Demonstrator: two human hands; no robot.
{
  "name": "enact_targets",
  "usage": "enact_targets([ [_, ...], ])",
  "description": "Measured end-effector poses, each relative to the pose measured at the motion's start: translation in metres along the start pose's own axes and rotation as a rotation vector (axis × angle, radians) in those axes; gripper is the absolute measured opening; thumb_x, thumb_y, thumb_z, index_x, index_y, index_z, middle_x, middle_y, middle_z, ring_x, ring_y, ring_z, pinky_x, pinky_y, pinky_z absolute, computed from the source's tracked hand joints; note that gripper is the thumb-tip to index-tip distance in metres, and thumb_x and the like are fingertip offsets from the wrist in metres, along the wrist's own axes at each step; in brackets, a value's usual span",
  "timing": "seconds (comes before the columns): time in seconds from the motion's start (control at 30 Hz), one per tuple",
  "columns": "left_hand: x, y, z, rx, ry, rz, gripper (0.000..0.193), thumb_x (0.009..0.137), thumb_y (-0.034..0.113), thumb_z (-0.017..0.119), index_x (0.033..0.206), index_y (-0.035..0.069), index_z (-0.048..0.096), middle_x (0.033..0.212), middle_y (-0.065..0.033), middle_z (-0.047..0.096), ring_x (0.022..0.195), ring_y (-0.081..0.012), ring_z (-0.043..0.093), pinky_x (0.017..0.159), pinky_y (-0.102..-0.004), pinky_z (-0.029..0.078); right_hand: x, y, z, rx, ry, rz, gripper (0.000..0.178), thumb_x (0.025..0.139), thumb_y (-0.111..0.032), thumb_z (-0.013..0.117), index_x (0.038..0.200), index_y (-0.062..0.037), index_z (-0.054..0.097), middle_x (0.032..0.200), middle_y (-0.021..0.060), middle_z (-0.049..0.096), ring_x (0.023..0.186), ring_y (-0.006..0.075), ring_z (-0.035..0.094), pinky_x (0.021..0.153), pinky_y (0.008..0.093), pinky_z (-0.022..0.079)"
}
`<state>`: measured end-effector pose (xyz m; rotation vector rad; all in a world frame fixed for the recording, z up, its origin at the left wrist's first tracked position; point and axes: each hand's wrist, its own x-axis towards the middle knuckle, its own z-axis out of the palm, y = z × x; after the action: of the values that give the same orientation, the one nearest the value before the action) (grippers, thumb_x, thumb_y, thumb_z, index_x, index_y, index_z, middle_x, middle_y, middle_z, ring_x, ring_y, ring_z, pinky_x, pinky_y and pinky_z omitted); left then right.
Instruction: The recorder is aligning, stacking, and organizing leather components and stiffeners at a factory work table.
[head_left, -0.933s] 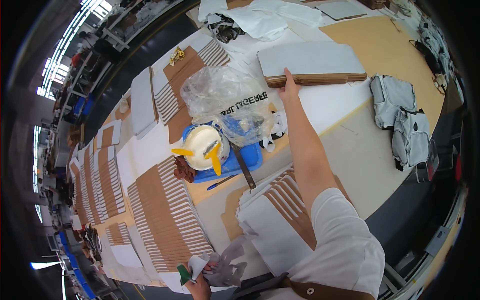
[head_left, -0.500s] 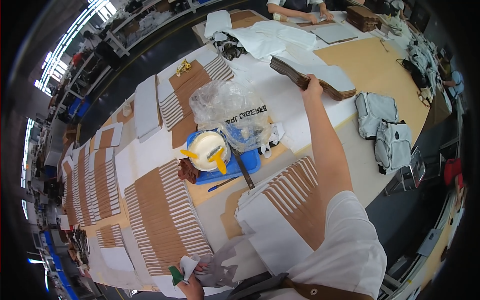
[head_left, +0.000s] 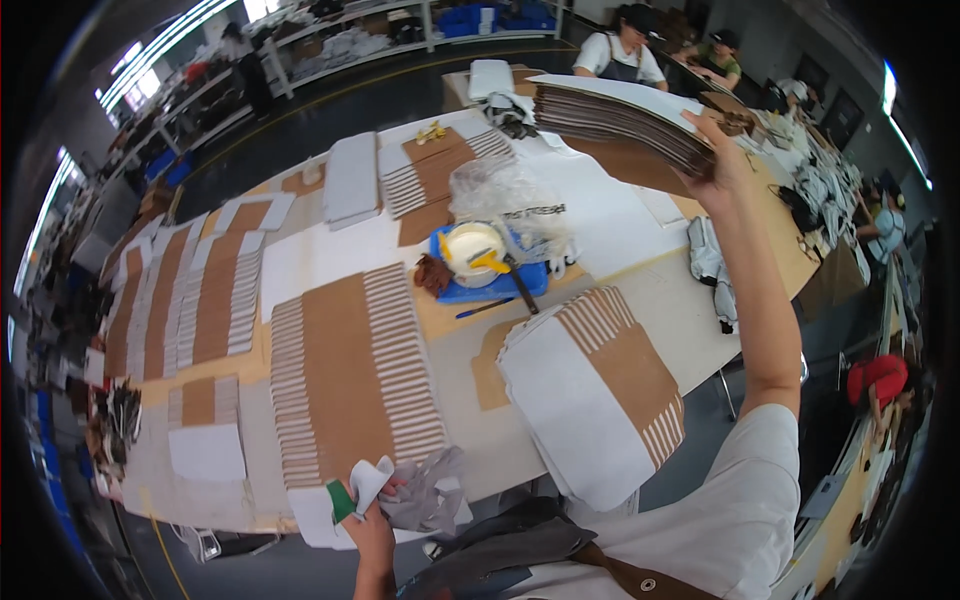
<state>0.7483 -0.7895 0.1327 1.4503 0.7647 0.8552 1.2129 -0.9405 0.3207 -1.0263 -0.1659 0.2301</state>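
My right hand [head_left: 712, 165] is raised at the upper right, gripping the near right end of a thick stack of panels [head_left: 625, 125]. The stack has a white top face and brown edges, and it fans a little at its far left end. Low in the view, my left hand [head_left: 372, 530] is closed on a crumpled grey cloth [head_left: 430, 492]. A white piece and a green piece [head_left: 342, 500] show around its fingers, which are partly hidden. Beneath that hand lies a long overlapped row of brown panels with white striped edges [head_left: 335, 375].
A white glue tub [head_left: 470, 252] with a yellow-handled tool sits on a blue tray [head_left: 510, 290], beside clear plastic [head_left: 500, 195]. Another fanned panel pile [head_left: 585, 400] lies at the near right. Grey bags [head_left: 712, 270] rest at the table's right edge; co-workers [head_left: 620, 50] are beyond.
My right hand has lifted the panel stack up off the table and tilted it, showing more of its layered edge. The view has shifted, bringing more of the far room and co-workers in.
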Motion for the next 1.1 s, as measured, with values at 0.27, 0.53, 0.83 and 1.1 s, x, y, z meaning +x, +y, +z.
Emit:
enact_targets([
  [0.27,-0.073,-0.012,-0.181,0.122,-0.071,0.113,0.030,0.074,-0.004,0.050,0.104,-0.005,0.055,0.086,-0.0143,0.064,0.081,-0.0222,0.063,0.072,-0.0274,0.046,-0.245,0.020,0.142,-0.159,-0.615,0.141,0.022,0.086,-0.012,0.057,0.103,0.0016,0.058,0.100,0.0127,0.062,0.087,0.0180,0.062,0.074,0.0282,0.052],
  [0.53,-0.123,-0.071,-0.331,-0.437,0.251,-0.230,0.036,0.082,0.002,0.053,0.117,-0.004,0.051,0.106,-0.0161,0.062,0.097,-0.0257,0.060,0.083,-0.0337,0.048,-0.492,0.167,0.326,-0.423,-1.137,0.478,0.049,0.071,-0.024,0.065,0.109,0.0046,0.055,0.093,0.0122,0.061,0.081,0.0163,0.059,0.074,0.0255,0.047],
  [0.83,-0.188,-0.140,-0.535,-1.181,0.885,-0.105,0.037,0.091,0.022,0.047,0.122,0.002,0.047,0.110,-0.0110,0.060,0.101,-0.0231,0.058,0.084,-0.0381,0.050,-0.619,0.380,0.449,-0.877,-2.359,0.710,0.060,0.068,-0.025,0.072,0.117,0.0033,0.053,0.098,0.0084,0.059,0.089,0.0137,0.055,0.078,0.0250,0.042],
  [1.1,-0.168,-0.137,-0.645,-1.098,1.080,-0.003,0.044,0.091,0.034,0.047,0.122,0.004,0.048,0.117,-0.0084,0.056,0.105,-0.0242,0.055,0.086,-0.0390,0.049,-0.623,0.548,0.550,-0.871,-2.448,0.884,0.060,0.069,-0.025,0.072,0.118,0.0027,0.052,0.101,0.0075,0.059,0.091,0.0139,0.054,0.080,0.0259,0.043],
])
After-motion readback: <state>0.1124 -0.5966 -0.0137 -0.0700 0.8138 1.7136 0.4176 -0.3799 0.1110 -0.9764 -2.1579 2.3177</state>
